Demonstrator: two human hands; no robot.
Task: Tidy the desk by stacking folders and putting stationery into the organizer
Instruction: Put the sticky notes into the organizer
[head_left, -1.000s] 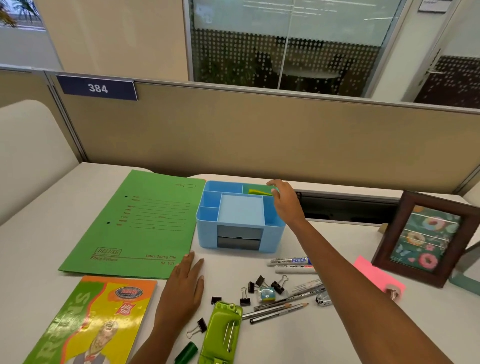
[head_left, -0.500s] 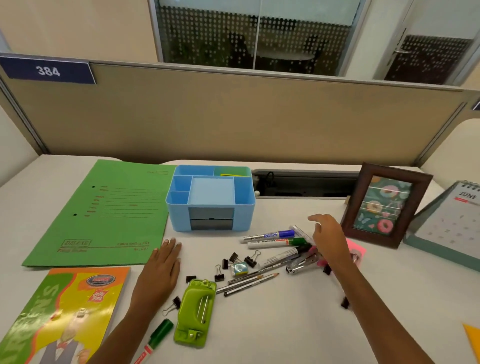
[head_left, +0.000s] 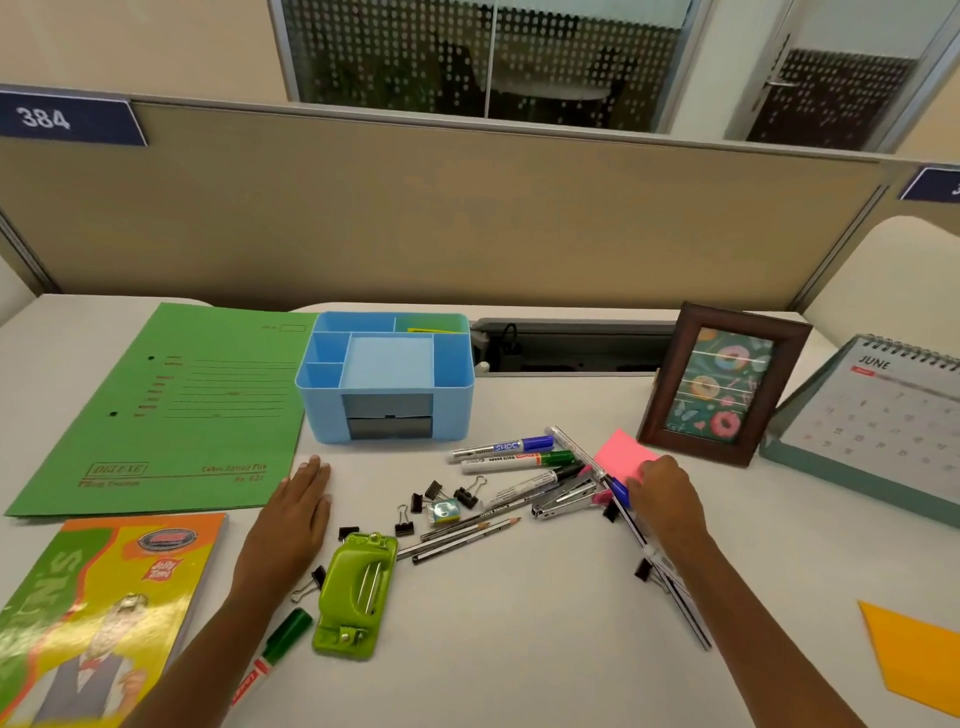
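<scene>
Curling down over the near corner of the flat pink sticky-note pad (head_left: 618, 453), the right hand (head_left: 667, 501) has its fingertips at the pad's edge. The fingers hide the spot, so nobody can tell if it pinches the pad or only touches it. The pad looks like the next thing to go in the box.

The left hand (head_left: 298, 506) lies flat on the white desk (head_left: 519, 654) with straight fingers and holds nothing. It probably props the person up for the long reach. It sits just beside the corner of the big green paper folder (head_left: 171, 410).

The blue plastic organizer (head_left: 452, 410) stands at the back, next to the folder and well apart from the pad. One thin yellow-green thing (head_left: 428, 330) lies in its back right box.

A long clear ruler (head_left: 684, 608) runs under the right hand, and a shiny silver stapler (head_left: 563, 501) lies just beside the pad. These could get bumped when the pad comes up. A dark brown picture frame (head_left: 670, 395) stands close behind the pad.
</scene>
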